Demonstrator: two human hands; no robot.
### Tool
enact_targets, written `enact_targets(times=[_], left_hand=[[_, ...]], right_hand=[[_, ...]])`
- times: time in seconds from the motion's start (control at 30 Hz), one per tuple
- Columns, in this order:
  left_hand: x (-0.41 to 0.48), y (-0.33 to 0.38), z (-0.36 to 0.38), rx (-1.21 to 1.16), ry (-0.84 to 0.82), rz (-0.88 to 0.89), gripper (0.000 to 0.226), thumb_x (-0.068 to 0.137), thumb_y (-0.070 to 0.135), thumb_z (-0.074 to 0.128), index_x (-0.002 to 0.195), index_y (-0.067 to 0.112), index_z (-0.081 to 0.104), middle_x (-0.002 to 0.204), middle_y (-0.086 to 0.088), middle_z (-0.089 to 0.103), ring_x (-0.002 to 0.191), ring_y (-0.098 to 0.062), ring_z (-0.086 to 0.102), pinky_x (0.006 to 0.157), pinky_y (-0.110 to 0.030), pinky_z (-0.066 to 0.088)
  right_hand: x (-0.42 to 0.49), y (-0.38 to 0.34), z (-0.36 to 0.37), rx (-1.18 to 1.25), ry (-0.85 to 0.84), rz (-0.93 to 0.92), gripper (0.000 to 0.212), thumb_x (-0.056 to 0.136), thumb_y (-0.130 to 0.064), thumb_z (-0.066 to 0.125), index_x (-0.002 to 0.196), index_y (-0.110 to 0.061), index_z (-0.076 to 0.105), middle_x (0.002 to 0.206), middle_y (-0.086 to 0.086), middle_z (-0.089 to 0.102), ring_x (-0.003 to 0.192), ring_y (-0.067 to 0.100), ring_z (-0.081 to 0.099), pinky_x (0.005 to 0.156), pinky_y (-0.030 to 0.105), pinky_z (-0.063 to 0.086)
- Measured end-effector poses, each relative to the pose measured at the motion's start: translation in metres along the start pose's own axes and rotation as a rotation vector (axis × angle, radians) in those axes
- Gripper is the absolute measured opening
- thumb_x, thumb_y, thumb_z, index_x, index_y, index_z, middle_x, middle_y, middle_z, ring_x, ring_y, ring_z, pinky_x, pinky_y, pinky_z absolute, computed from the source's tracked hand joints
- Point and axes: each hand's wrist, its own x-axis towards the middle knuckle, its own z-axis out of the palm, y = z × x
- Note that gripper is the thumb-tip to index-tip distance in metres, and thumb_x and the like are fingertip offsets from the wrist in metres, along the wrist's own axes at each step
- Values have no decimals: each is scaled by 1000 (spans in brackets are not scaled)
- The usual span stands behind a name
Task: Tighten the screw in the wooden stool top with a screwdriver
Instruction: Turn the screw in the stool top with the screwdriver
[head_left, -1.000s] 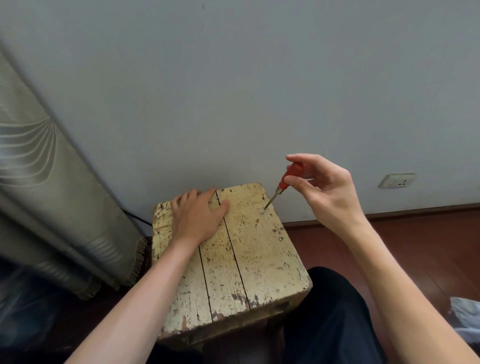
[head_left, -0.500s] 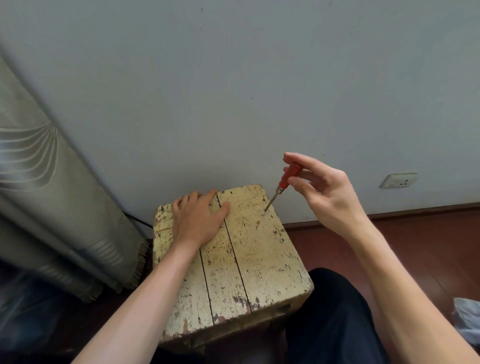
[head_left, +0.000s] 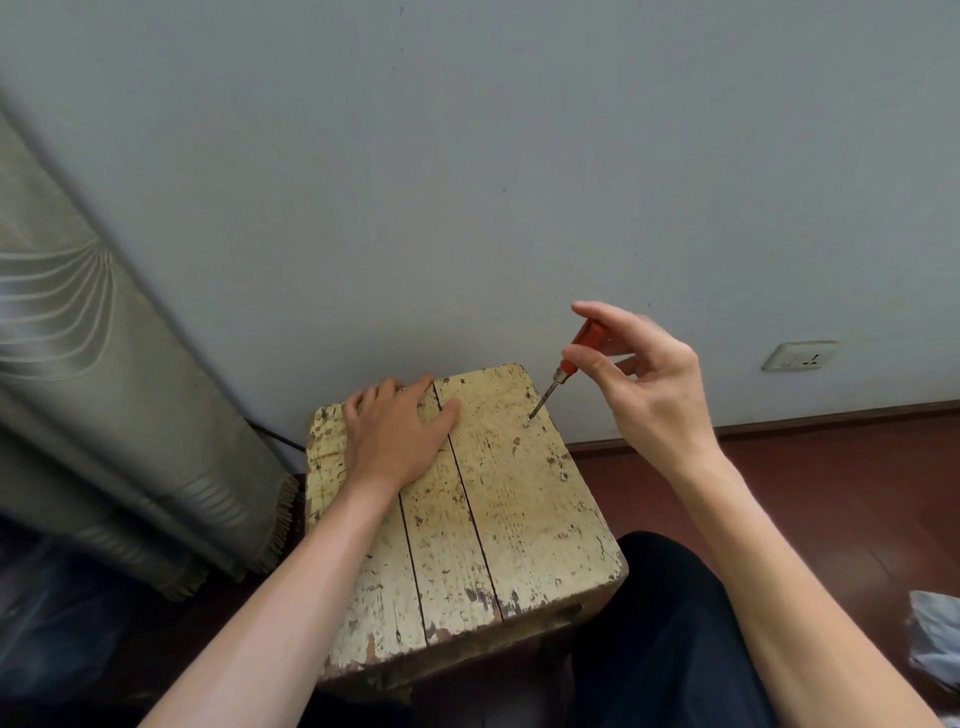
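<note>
The wooden stool top (head_left: 498, 509) is made of worn cream-painted planks and stands against the wall. A small screw (head_left: 527, 422) sits near its far right corner. The tip of a red-handled screwdriver (head_left: 570, 357) rests on that screw, the shaft leaning up to the right. My right hand (head_left: 649, 384) pinches the red handle between thumb and fingers. My left hand (head_left: 395, 431) lies flat on the far left planks, fingers straight, pressing the stool down.
A grey wall stands right behind the stool, with a socket (head_left: 797, 356) low on the right. A grey curtain (head_left: 104, 395) hangs at the left. Dark red floor (head_left: 831, 467) lies to the right. My dark trouser leg (head_left: 670, 623) is by the stool's near right corner.
My right hand's fingers have shifted a little round the handle between frames while the tip stays on the screw. My left hand has kept its place.
</note>
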Motion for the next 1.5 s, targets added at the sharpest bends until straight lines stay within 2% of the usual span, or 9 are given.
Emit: enact_targets(times=[0.13, 0.33, 0.43, 0.6, 0.87, 1.0, 1.13, 1.33, 1.5], left_hand=[[-1, 1, 0, -5, 8, 9, 69, 94, 77, 30, 149, 38, 47, 136, 1, 55, 133, -22, 42, 113, -42, 22], [-1, 1, -1, -8, 3, 11, 69, 94, 77, 30, 149, 38, 46, 136, 1, 55, 133, -21, 42, 114, -42, 23], [-2, 1, -1, -9, 7, 9, 69, 94, 77, 31, 149, 38, 47, 136, 1, 55, 133, -21, 42, 114, -42, 22], [-1, 1, -1, -4, 5, 5, 70, 94, 77, 30, 149, 38, 47, 136, 1, 55, 132, -22, 42, 114, -43, 23], [-1, 2, 0, -1, 5, 4, 69, 94, 77, 30, 149, 38, 47, 135, 1, 55, 132, -21, 43, 114, -43, 23], [-1, 1, 0, -3, 2, 1, 69, 94, 77, 31, 149, 38, 46, 136, 1, 55, 133, -21, 42, 114, -42, 21], [0, 0, 1, -1, 6, 7, 70, 93, 77, 30, 148, 38, 47, 136, 0, 55, 134, -21, 42, 114, -42, 21], [1, -1, 2, 2, 6, 9, 72, 92, 79, 28, 148, 38, 48, 135, 1, 56, 133, -21, 43, 113, -42, 22], [1, -2, 3, 1, 8, 8, 73, 91, 79, 27, 148, 39, 47, 134, 1, 56, 133, -21, 43, 113, -41, 21]], right_hand=[[3, 1, -11, 26, -150, 12, 50, 104, -6, 71, 144, -36, 66, 123, -12, 78, 119, 11, 75, 99, 33, 62], [3, -5, -9, 113, -147, 19, 50, 101, 1, 72, 128, -41, 72, 115, -9, 80, 111, 16, 79, 100, 37, 62], [3, -7, -6, 66, -98, 22, 40, 97, -5, 80, 123, -36, 73, 106, -7, 81, 106, 15, 79, 92, 38, 63], [0, -12, -1, 2, 4, 21, 37, 92, -18, 88, 111, -41, 66, 97, -10, 79, 92, 6, 76, 71, 14, 51], [-3, 1, -11, 13, -108, -22, 52, 102, -8, 74, 145, -36, 66, 124, -10, 76, 118, 10, 75, 90, 26, 61], [-3, 3, -8, 124, -102, 11, 52, 103, -1, 70, 141, -36, 68, 122, -6, 78, 116, 15, 78, 101, 32, 61], [-1, 2, -5, 93, -68, 12, 42, 100, -5, 76, 132, -32, 72, 111, -7, 78, 107, 19, 79, 95, 42, 63], [-2, -5, 5, 49, 30, 2, 33, 96, -15, 84, 121, -31, 70, 99, -3, 78, 93, 15, 78, 72, 18, 52], [-3, 1, 0, 36, -33, -10, 36, 98, -14, 81, 131, -27, 74, 108, -7, 79, 106, 18, 78, 86, 40, 62]])
